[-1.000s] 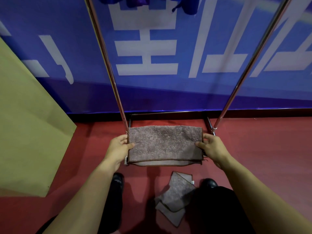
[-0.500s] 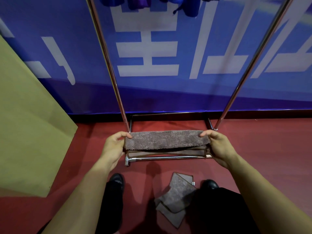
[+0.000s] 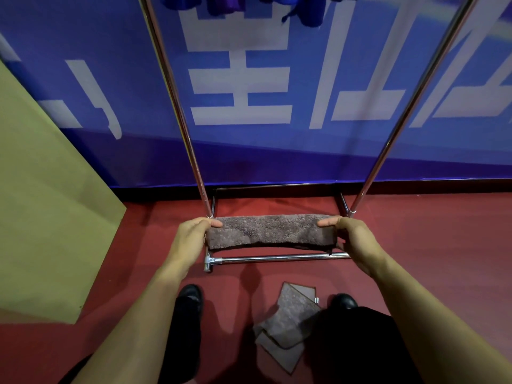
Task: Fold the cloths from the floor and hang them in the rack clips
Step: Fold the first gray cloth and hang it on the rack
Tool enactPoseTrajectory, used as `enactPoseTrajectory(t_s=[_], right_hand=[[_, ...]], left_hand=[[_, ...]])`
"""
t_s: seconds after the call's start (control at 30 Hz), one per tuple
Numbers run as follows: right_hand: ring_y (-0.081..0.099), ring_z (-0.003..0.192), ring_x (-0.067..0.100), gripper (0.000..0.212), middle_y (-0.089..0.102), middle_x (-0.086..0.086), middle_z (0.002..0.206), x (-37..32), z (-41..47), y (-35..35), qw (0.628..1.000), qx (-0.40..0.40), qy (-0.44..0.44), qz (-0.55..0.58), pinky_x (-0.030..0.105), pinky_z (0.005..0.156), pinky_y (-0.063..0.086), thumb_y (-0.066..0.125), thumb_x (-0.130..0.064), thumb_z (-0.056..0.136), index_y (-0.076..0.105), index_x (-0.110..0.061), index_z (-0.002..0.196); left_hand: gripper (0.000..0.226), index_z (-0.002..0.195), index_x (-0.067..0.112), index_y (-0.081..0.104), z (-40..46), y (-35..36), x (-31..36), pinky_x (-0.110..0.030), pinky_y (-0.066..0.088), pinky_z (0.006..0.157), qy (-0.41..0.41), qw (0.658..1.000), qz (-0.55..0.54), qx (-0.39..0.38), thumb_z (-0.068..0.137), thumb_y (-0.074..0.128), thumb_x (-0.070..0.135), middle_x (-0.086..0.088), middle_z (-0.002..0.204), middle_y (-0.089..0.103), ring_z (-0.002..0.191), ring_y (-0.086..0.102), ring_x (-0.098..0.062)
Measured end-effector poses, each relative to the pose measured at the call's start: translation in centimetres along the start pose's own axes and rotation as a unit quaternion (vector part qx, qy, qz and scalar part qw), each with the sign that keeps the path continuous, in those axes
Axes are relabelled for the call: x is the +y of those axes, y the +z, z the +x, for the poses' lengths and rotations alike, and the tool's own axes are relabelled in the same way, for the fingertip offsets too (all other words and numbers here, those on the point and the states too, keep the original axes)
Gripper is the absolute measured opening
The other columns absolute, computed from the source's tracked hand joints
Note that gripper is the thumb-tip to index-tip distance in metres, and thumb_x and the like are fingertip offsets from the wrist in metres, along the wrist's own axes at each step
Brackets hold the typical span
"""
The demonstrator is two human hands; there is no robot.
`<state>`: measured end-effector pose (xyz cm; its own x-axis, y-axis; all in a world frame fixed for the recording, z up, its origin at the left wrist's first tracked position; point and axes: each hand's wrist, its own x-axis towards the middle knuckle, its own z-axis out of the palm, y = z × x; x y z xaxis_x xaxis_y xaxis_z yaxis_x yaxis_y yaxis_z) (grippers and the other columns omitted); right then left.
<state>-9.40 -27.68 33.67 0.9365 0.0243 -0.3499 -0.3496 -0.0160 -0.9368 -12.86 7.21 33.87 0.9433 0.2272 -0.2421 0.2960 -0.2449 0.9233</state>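
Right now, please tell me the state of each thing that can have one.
held cloth: folded into a narrow band, stretched level.
left hand: grips its left end.
right hand: grips its right end.
floor cloths: lying loosely overlapped, unfolded.
rack: standing upright.

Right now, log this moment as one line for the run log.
step: folding | left hand: grips brown cloth | right hand: grips other end | floor cloths: waiting | rack: behind

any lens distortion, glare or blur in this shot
Head view: wide-angle bending splays the rack poles outward; bright highlights on the chrome base bar; the folded cloth is sharp, held by left hand and right hand; hard shadows on the red floor.
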Motion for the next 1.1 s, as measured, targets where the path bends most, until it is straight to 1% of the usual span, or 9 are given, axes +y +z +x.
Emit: enactPoseTrajectory(t_s=[0.1, 0.2, 0.3, 0.43, 0.57, 0.7, 0.8, 0.97, 1.1], right_hand=[[0.066, 0.083, 0.009, 0.020, 0.076, -0.003, 0.090, 0.6, 0.2, -0.1, 0.993, 0.022, -0.064, -0.098, 0.022, 0.081, 0.051, 0.062, -0.001, 0.089, 0.078, -0.013, 0.090], [0.057, 0.064, -0.002, 0.024, 0.070, -0.006, 0.077, 0.9, 0.0, -0.2, 0.985, 0.027, -0.096, -0.141, 0.009, 0.065, 0.045, 0.065, 0.004, 0.086, 0.077, -0.016, 0.088], [0.055, 0.060, -0.002, 0.026, 0.067, -0.002, 0.077, 0.9, 0.0, 0.0, 0.985, 0.020, -0.105, -0.132, 0.009, 0.061, 0.045, 0.063, 0.008, 0.086, 0.076, -0.015, 0.089], [0.056, 0.075, 0.017, 0.039, 0.067, 0.004, 0.085, 1.1, 0.3, 0.3, 0.992, -0.006, -0.086, -0.089, 0.031, 0.075, 0.048, 0.059, 0.018, 0.083, 0.074, -0.016, 0.095], [0.049, 0.064, 0.019, 0.056, 0.062, 0.008, 0.081, 0.9, 0.0, 0.4, 0.989, -0.080, -0.062, -0.105, 0.028, 0.057, 0.043, 0.053, 0.025, 0.076, 0.059, -0.013, 0.116], [0.058, 0.077, 0.020, 0.057, 0.065, 0.008, 0.089, 1.9, -0.3, 0.9, 0.944, -0.233, 0.028, -0.234, 0.026, 0.065, 0.047, 0.061, 0.012, 0.078, 0.054, -0.012, 0.130], [0.063, 0.097, 0.016, 0.039, 0.070, 0.002, 0.106, 2.8, -1.1, 2.9, 0.941, -0.273, 0.039, -0.198, 0.023, 0.082, 0.048, 0.071, -0.010, 0.086, 0.063, -0.014, 0.124], [0.059, 0.124, 0.013, 0.061, 0.064, -0.003, 0.129, 3.3, -1.7, 6.6, 0.959, -0.214, -0.114, -0.144, 0.032, 0.104, 0.050, 0.086, -0.022, 0.074, 0.057, -0.023, 0.127], [0.065, 0.106, 0.011, 0.042, 0.069, 0.001, 0.111, 3.4, -2.0, 7.3, 0.954, -0.246, -0.100, -0.137, 0.029, 0.100, 0.049, 0.079, -0.003, 0.081, 0.062, -0.010, 0.118]], left_hand=[[0.012, 0.092, 0.020, 0.079, -0.3, 0.3, -0.2, -0.025, 0.052, 0.091, 0.025, 1.000, 0.000, 0.003, 0.091, 0.071, 0.011, 0.004, 0.103, 0.078, 0.097, 0.070, -0.014], [0.024, 0.093, 0.027, 0.076, -0.1, 0.6, -0.9, -0.026, 0.051, 0.073, 0.037, 0.999, 0.023, 0.005, 0.088, 0.073, 0.004, -0.004, 0.098, 0.077, 0.075, 0.067, -0.016], [0.032, 0.098, 0.029, 0.075, 0.2, 0.6, -1.2, -0.015, 0.045, 0.060, 0.044, 0.998, 0.037, 0.014, 0.091, 0.067, 0.000, 0.004, 0.096, 0.075, 0.059, 0.058, -0.001], [0.052, 0.100, 0.037, 0.075, 0.5, 0.8, -1.4, -0.041, 0.058, 0.094, 0.024, 1.000, 0.000, 0.011, 0.088, 0.059, -0.011, 0.005, 0.110, 0.076, 0.099, 0.072, -0.021], [0.062, 0.094, 0.028, 0.077, 0.0, 1.7, -0.5, -0.043, 0.053, 0.102, 0.070, 0.997, -0.019, 0.025, 0.078, 0.045, -0.023, 0.006, 0.110, 0.074, 0.109, 0.068, -0.015], [0.064, 0.092, 0.023, 0.078, -1.4, 3.3, 1.8, -0.020, 0.045, 0.099, 0.189, 0.981, 0.039, -0.036, 0.073, 0.041, -0.025, 0.004, 0.108, 0.069, 0.108, 0.065, -0.006], [0.064, 0.094, 0.017, 0.079, -2.7, 4.5, 3.1, -0.015, 0.046, 0.095, 0.221, 0.964, 0.048, -0.138, 0.071, 0.040, -0.027, 0.009, 0.103, 0.069, 0.106, 0.066, -0.007], [0.061, 0.088, 0.027, 0.080, -3.5, 4.9, 3.4, -0.029, 0.051, 0.094, 0.225, 0.942, 0.085, -0.232, 0.072, 0.044, -0.020, 0.012, 0.100, 0.071, 0.102, 0.068, -0.013], [0.059, 0.081, 0.028, 0.079, -3.6, 5.0, 3.2, -0.042, 0.052, 0.093, 0.212, 0.944, 0.089, -0.235, 0.075, 0.044, -0.019, 0.004, 0.100, 0.072, 0.098, 0.069, -0.018]])
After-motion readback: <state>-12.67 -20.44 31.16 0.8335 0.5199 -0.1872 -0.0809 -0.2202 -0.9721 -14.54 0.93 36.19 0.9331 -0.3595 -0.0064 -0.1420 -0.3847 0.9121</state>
